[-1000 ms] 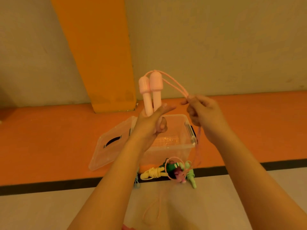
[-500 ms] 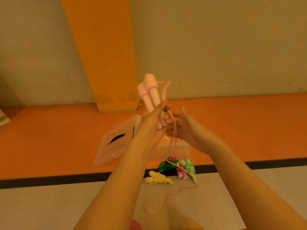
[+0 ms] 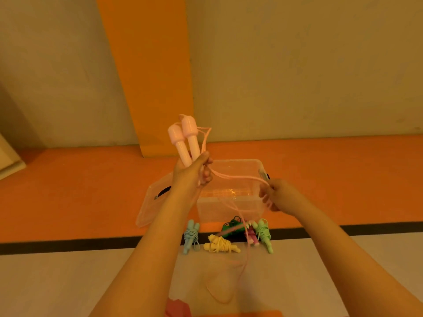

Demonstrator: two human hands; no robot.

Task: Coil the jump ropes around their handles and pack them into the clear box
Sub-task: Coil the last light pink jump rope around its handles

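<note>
Pink handles: two pale pink handles [image 3: 184,139] are held side by side, tilted up and a little leftward, above the left end of the clear box; their lower ends are hidden inside the left hand.
Pink cord: a doubled cord [image 3: 238,176] drops from the handle tops past the left fingers and stretches across above the box to the right hand. It then falls to a loose loop on the pale floor [image 3: 68,282]. It is faint and hard to trace in front of the box.
Left hand: the left hand [image 3: 191,173] is raised with its back to the camera, fingers curled round both handle shafts.
Right hand: the right hand [image 3: 278,195] is lower, by the box's right rim, pinching the cord; its fingertips are hard to make out.
Clear box: the clear box [image 3: 231,202] stands open on the orange strip of floor. Its lid [image 3: 152,202] leans at its left side, partly behind the left forearm.
Coiled ropes: blue rope [image 3: 191,236], yellow rope [image 3: 220,244], dark green rope [image 3: 232,227], deep pink rope [image 3: 250,235] and light green rope [image 3: 263,232] lie just in front of the box.
Cut off: a pink shape [image 3: 178,307] at the bottom edge cannot be identified.
</note>
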